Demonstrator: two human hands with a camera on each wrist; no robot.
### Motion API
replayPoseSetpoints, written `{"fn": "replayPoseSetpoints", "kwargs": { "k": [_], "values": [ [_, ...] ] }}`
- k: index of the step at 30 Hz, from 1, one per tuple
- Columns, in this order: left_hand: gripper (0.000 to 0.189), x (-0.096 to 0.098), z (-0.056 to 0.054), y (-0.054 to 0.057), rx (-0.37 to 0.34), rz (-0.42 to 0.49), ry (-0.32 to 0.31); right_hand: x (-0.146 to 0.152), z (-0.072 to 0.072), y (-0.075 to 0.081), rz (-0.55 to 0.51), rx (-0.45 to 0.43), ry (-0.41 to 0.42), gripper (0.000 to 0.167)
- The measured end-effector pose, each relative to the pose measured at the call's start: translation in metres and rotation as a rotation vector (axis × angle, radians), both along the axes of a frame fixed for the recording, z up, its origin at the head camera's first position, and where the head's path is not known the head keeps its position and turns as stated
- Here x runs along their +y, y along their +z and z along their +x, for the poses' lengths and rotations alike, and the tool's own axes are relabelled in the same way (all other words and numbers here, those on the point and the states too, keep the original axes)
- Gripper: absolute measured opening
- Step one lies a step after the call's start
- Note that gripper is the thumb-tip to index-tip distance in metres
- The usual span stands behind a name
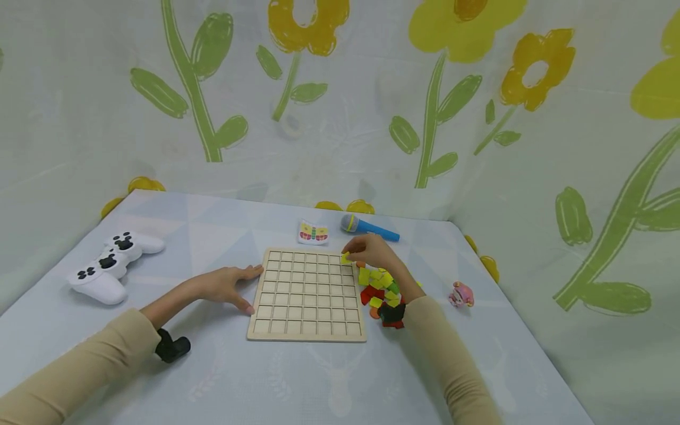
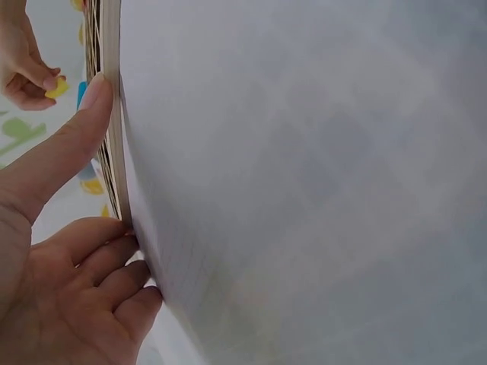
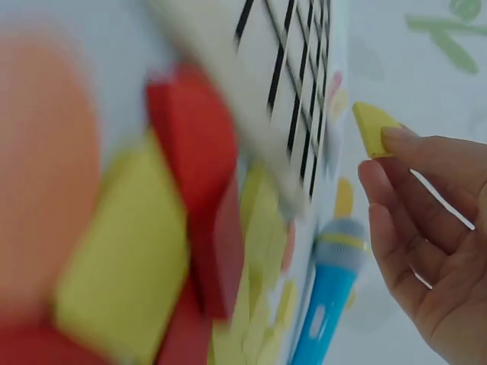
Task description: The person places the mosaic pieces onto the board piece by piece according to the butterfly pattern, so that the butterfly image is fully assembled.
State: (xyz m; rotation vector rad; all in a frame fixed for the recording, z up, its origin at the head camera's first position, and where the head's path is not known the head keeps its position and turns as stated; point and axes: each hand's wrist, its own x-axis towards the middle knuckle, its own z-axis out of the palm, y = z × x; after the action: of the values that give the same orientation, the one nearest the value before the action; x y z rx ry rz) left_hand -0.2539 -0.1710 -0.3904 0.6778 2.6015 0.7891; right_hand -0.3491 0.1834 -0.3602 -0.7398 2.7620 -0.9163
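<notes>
Yellow piece point(image 3: 373, 129) | right hand point(image 1: 372, 251) pinches | points outward | long axis unclear

Backdrop point(image 1: 361, 118): soft, even light up here, a muted greyish wash, its source impossible to make out.
Counter point(image 1: 239, 383): pale, low in contrast, and there are the faint, soft-edged shadows beneath the sleeves point(image 1: 467, 360).
Board point(image 1: 309, 298): grid lines crisp from the head, but the near edge melts away in the right wrist view!
Blocks point(image 3: 125, 258): heavy blur, the closest ones all smeared colour.
Hands point(image 3: 449, 251): reasonably sharp here, yellow piece point(image 3: 373, 129) included.
Head view's edges: wide-angle stretch.
</notes>
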Motion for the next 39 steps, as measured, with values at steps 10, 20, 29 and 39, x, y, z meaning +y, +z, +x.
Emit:
{"fn": "replayPoseSetpoints", "kwargs": {
  "k": [10,20,29,39],
  "values": [
    [0.103,-0.003,0.002,-0.001,0.024,0.006,-0.017,-0.048,0.006,-0.008,-0.081,-0.021,0.083,0.011],
    [0.104,-0.005,-0.004,-0.007,0.001,0.01,-0.013,-0.091,0.007,-0.011,-0.094,-0.036,0.187,0.011],
    [0.102,-0.004,-0.002,-0.002,0.009,0.015,-0.032,-0.126,0.003,-0.018,-0.148,-0.178,0.151,0.011],
    [0.102,-0.002,-0.003,-0.002,0.007,0.017,-0.038,-0.142,-0.002,-0.024,-0.051,-0.095,0.143,0.009]
  ]
}}
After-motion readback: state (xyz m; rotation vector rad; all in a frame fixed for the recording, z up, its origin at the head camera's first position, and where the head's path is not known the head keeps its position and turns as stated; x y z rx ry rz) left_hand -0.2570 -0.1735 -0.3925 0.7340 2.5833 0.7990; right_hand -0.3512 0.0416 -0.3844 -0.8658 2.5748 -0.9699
